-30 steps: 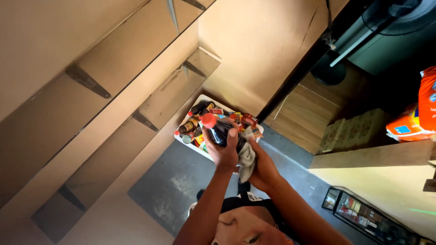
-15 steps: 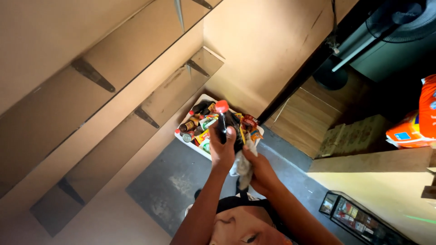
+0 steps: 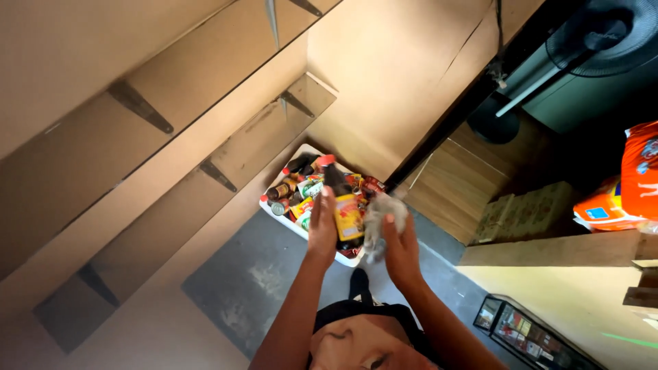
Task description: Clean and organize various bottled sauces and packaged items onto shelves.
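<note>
the left hand [image 3: 322,229] grips the upright dark bottle [image 3: 343,205], its long axis vertical, while the right hand [image 3: 399,247] just beside it clutches a grey cloth [image 3: 378,223] against the bottle's side.

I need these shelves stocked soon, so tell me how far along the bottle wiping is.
Done: nothing shows as finished; the shelves hold no bottles. In hand: the left hand holds a dark bottle with a red cap, and the right hand presses a grey cloth to it. Left: the white bin below is full of bottles.

Upright dark sauce bottle [image 3: 343,205], red cap, yellow label; crumpled grey cloth [image 3: 379,220] beside it.
</note>
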